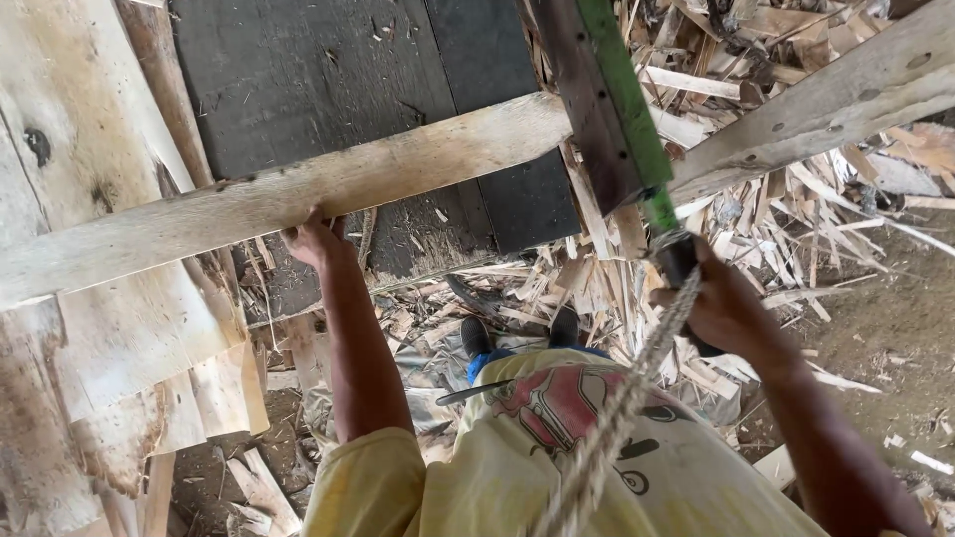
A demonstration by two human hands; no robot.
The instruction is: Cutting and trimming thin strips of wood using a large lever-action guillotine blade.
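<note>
My left hand (313,239) grips the lower edge of a long rough wooden plank (298,194) that runs across the view from left to right. My right hand (724,303) is closed around the dark handle (681,261) of a tool with a green bar (622,94) that rises toward the top. A twisted pale rope (622,403) hangs from that handle down in front of my yellow shirt.
A dark flat board (328,70) lies behind the plank. Sheets of pale veneer (109,328) stack at the left. Heaps of wood scraps and splinters (796,229) cover the ground at the right. Another plank (826,99) slants at the upper right.
</note>
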